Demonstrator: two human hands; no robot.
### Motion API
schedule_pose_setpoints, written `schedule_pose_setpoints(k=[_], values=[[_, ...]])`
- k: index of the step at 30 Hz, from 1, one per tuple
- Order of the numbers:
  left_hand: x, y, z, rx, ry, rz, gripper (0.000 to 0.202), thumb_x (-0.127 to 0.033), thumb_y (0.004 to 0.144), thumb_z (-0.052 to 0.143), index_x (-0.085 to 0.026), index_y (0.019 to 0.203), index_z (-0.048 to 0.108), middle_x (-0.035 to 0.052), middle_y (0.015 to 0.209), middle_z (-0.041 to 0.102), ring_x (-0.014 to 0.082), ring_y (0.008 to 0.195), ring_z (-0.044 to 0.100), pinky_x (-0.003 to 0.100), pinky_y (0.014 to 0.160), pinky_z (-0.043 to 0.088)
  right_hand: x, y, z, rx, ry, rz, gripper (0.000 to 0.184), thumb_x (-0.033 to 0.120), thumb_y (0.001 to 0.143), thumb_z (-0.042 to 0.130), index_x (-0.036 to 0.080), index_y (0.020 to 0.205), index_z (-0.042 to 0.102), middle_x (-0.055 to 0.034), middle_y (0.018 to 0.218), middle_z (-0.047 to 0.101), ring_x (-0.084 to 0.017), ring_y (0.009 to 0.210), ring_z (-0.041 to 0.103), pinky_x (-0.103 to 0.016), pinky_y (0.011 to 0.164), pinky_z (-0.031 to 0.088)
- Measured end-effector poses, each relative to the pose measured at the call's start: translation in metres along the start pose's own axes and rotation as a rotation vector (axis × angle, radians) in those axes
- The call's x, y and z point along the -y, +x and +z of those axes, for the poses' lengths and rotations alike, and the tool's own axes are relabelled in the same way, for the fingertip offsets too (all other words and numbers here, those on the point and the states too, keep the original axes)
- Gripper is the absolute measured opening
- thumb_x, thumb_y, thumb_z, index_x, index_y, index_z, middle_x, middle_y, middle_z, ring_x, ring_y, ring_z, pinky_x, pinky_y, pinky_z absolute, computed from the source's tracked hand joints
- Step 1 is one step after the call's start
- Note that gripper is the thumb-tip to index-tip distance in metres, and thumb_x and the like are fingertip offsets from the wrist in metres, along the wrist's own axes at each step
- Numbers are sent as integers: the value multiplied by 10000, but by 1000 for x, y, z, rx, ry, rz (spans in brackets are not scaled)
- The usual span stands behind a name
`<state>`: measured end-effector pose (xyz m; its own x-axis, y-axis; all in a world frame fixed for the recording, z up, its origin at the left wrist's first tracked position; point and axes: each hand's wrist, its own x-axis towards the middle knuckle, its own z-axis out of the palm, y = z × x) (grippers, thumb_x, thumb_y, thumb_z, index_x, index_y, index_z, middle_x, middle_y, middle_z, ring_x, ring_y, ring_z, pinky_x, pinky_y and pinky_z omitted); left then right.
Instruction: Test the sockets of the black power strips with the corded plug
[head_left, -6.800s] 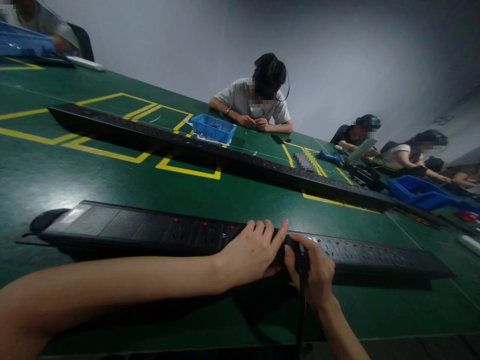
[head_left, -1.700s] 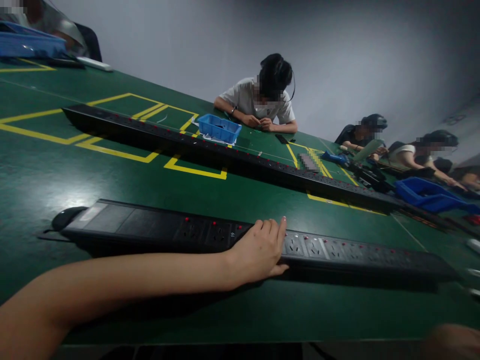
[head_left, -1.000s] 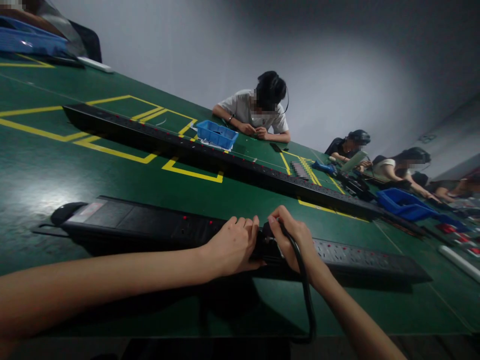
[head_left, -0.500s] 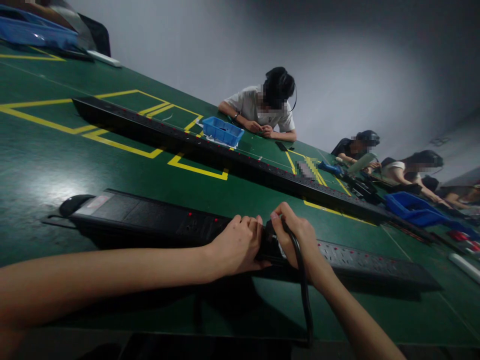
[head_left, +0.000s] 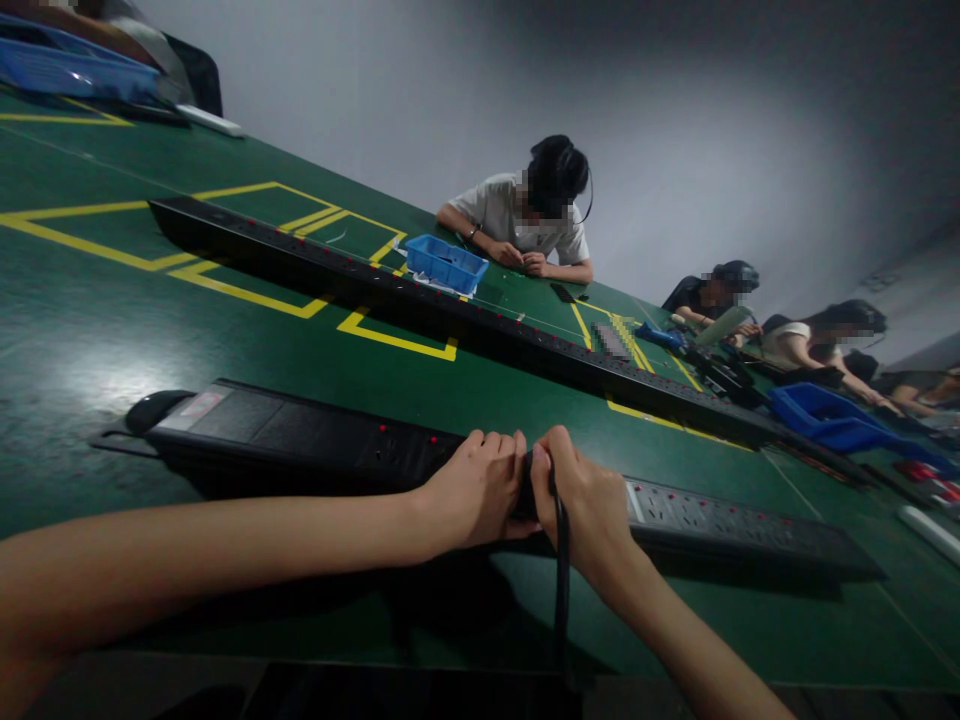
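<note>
A long black power strip point(head_left: 315, 430) with red-marked sockets lies on the green table near its front edge. My left hand point(head_left: 480, 490) is wrapped around the middle of the strip. Close against its right side, my right hand point(head_left: 581, 500) grips a power plug, which the fingers almost wholly cover. From that hand a thick black cord point(head_left: 561, 590) hangs down past the table edge. The plug is down at the strip's face, but I cannot tell how far it sits in a socket.
Beyond lies a second long black power strip point(head_left: 360, 275) across the green table point(head_left: 300, 350), which has yellow tape marks. A blue bin point(head_left: 444, 265) stands behind it, near a co-worker point(head_left: 555, 215) across the table. More people and another blue bin point(head_left: 825, 415) are at the right.
My right hand has moved left and closer to my left hand, bringing the plug against the strip. The cord has swung left. My left hand stays in place.
</note>
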<state>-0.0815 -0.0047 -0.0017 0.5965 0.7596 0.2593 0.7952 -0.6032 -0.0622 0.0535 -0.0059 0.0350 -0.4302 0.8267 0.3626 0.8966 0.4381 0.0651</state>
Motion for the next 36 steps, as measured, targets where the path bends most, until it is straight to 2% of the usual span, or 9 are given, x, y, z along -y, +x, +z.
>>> schedule_pose_setpoints(k=[5,7,15,17,21,23,25,29,36], values=[[-1,1,2,-30,-15,-28,762,-517,764,409,72,1244,350,197,977,544,278,823,509,378,707,349,-1,-25,21,-254,-11,-36,152,233,869,371,142,896,489,-25,658,611,-118,478,555,-209,448,331],[-1,1,2,-41,-25,-35,775,-513,761,410,73,1261,328,179,943,551,278,811,511,378,695,351,-1,-30,26,-306,-20,-65,152,218,859,396,128,937,492,-39,695,623,-121,496,568,-212,463,361],[-1,0,-4,-22,-23,-16,779,-509,758,418,6,1323,263,149,923,549,273,804,511,372,679,351,-4,-34,28,-289,24,-86,213,240,858,404,119,1012,490,-54,778,639,-132,576,586,-227,527,394],[-1,0,-3,-12,-28,-20,771,-503,755,419,-4,1323,268,146,923,548,269,806,508,372,688,350,-8,-32,23,-224,-1,-121,235,261,861,396,126,1026,492,-50,785,635,-132,587,582,-227,522,376],[-1,1,0,-2,-37,-38,762,-497,767,389,1,1328,255,149,923,541,268,815,497,381,716,347,-18,-17,6,15,-112,-291,271,327,845,399,159,1019,522,-32,719,606,-131,573,555,-228,490,312],[-1,1,2,5,-32,-33,740,-476,783,367,9,1329,249,156,936,536,269,825,491,385,726,344,-23,-9,3,53,-138,-365,252,322,829,397,158,948,546,-34,683,590,-129,546,531,-232,481,288],[-1,1,2,14,-28,-22,732,-469,792,352,17,1328,243,163,953,531,271,833,488,386,730,342,-26,-5,8,18,-97,-377,219,286,813,387,148,867,549,-35,656,577,-123,531,517,-229,480,283],[0,1,2,25,1,10,753,-494,805,326,29,1335,215,182,989,520,277,855,478,396,746,338,-22,-9,25,-127,34,-213,171,248,810,379,151,809,521,-19,625,559,-106,504,499,-218,478,285],[-1,4,-1,90,7,-13,760,-500,806,318,17,1348,189,161,953,523,266,826,474,385,728,347,-20,-18,33,-223,167,-177,136,225,819,419,159,900,507,-23,690,588,-119,578,533,-226,551,342]])
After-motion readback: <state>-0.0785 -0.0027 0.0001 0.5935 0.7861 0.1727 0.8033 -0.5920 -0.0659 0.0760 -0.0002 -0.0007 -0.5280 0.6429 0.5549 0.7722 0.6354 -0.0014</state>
